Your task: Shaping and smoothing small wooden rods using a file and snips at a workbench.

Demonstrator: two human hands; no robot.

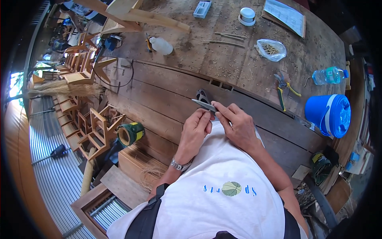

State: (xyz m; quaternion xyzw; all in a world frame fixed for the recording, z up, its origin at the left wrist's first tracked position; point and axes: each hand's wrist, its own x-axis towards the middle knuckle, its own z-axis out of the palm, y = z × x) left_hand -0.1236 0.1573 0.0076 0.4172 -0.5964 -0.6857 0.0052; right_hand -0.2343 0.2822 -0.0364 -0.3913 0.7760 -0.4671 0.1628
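Note:
In front of my white shirt, both hands are close together near the front edge of the wooden workbench (191,53). My right hand (240,126) is closed around a knife, and its grey blade (204,104) points up and left over the left fingertips. My left hand (193,134), with a metal watch (181,165) on its wrist, is pinched closed just under the blade. Whatever it holds is too small and hidden to name. Several thin sticks (230,36) lie on the bench ahead, beside a clear plastic bag (272,49) of short wooden pegs.
Yellow-handled pliers (281,97), a water bottle (329,75) and a blue bucket (317,110) stand or lie at the right. Farther back are a white jar (247,16), a clipboard (284,16) and a squeeze bottle (162,46). Wooden chair frames (98,129) and a green can (136,132) are at left.

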